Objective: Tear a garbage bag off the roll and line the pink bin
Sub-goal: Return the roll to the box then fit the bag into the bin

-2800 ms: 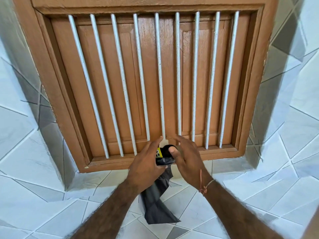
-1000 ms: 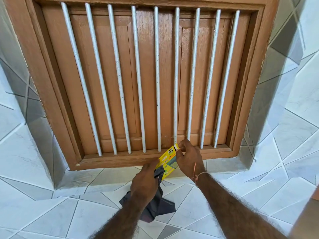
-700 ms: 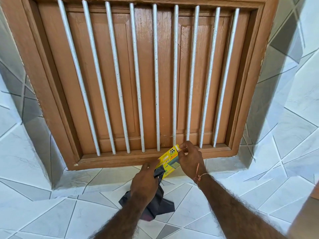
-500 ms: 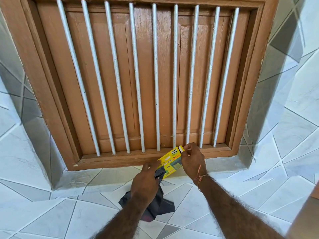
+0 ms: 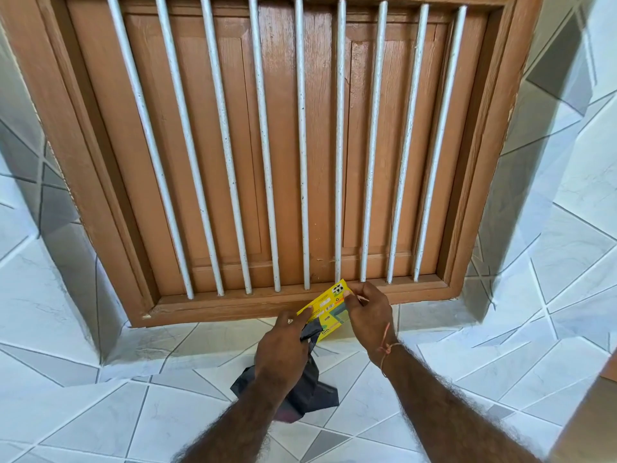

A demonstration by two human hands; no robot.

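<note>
grey and white tiles [image 5: 567, 248] in a slanting geometric pattern cover the wall around a brown wooden window frame [image 5: 480, 182], whose closed wooden shutters [image 5: 207, 135] sit behind a row of pale upright bars [image 5: 302, 162]. both hands meet just below the frame's lower sill [image 5: 207, 304], in front of the tiled ledge. the left hand [image 5: 283, 349] has its fingers curled round a black garbage bag [image 5: 314, 392], bunched in the palm, with the loose end hanging down past the wrist and forearm; its extended fingertip also touches the lower left end of a yellow printed label [image 5: 329, 309]. the right hand [image 5: 369, 310] pinches the upper right end of that label between thumb and fingertips, so the label stretches tilted between the two hands, higher on the right. a thin reddish thread [image 5: 387, 349] is tied round the right wrist. whether the label is wrapped round a roll or is only a flat sleeve cannot be told from this angle, and the bag's upper end is hidden behind the label and the left fingers. the pink bin is not in view
</note>
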